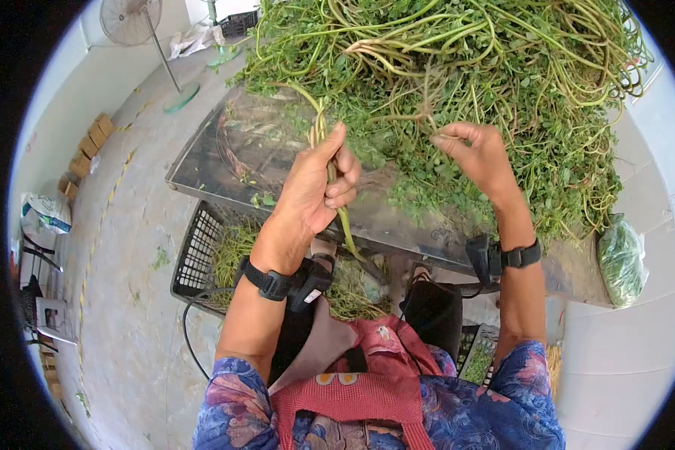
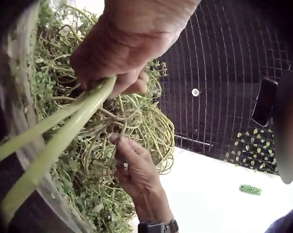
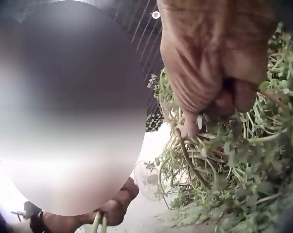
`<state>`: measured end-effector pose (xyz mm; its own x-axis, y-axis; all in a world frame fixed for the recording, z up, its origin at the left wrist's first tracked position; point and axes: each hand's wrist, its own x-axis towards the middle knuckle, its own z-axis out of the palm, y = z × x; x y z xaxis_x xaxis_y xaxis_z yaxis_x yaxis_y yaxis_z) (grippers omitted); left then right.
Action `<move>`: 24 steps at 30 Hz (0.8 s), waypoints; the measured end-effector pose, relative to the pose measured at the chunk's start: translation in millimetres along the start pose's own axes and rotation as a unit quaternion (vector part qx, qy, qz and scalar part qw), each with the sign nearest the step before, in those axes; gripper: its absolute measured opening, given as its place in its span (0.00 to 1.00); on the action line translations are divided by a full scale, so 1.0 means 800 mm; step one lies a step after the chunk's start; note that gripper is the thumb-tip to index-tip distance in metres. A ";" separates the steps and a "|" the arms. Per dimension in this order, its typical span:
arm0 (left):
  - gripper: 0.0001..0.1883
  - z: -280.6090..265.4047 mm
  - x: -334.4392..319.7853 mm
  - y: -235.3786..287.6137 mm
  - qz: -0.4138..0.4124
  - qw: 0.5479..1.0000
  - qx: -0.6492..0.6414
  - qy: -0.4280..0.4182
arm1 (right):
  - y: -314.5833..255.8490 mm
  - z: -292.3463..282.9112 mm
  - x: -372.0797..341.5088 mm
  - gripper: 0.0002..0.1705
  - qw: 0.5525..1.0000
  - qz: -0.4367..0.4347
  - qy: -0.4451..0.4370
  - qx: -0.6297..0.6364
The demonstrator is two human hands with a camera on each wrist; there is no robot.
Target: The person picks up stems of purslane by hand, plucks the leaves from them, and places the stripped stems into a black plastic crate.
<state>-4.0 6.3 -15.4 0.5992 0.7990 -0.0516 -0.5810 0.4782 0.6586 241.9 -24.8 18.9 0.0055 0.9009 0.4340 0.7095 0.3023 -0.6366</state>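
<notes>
My left hand (image 1: 315, 184) grips a small bundle of thick green stems (image 1: 345, 229) upright in front of the table's near edge. Their pale lower lengths (image 2: 64, 128) stick out of the fist in the left wrist view. To the right, thumb and fingertips of my right hand (image 1: 476, 156) pinch a thin brownish stem (image 1: 401, 117) with a branching, root-like end. In the right wrist view this brown stem (image 3: 187, 158) hangs below the thumb. Both hands are over the front of a large heap of leafy green stems (image 1: 502, 97).
The heap covers most of a dark table (image 1: 195, 161). A black crate (image 1: 187, 262) with more stems stands below on the left. A filled plastic bag (image 1: 622, 262) sits at the table's right end. A fan (image 1: 154, 45) and bricks (image 1: 90, 142) stand farther left.
</notes>
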 end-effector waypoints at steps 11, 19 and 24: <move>0.24 -0.012 0.016 -0.012 -0.051 0.993 0.104 0.013 | -0.026 0.058 -0.072 0.10 0.964 -0.190 0.075 -0.170; 0.14 -0.020 0.024 -0.024 -0.033 0.995 0.087 0.041 | -0.016 0.084 -0.082 0.07 0.929 -0.272 0.067 -0.240; 0.10 -0.020 0.027 -0.026 0.011 0.993 0.107 0.047 | -0.016 0.099 -0.076 0.07 0.946 -0.251 0.050 -0.202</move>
<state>12.7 19.2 -42.2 0.5277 0.8437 -0.0983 -0.4569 0.3794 0.8045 176.8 -58.9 -50.0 -0.3505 0.6360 0.6875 0.8515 0.5221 -0.0488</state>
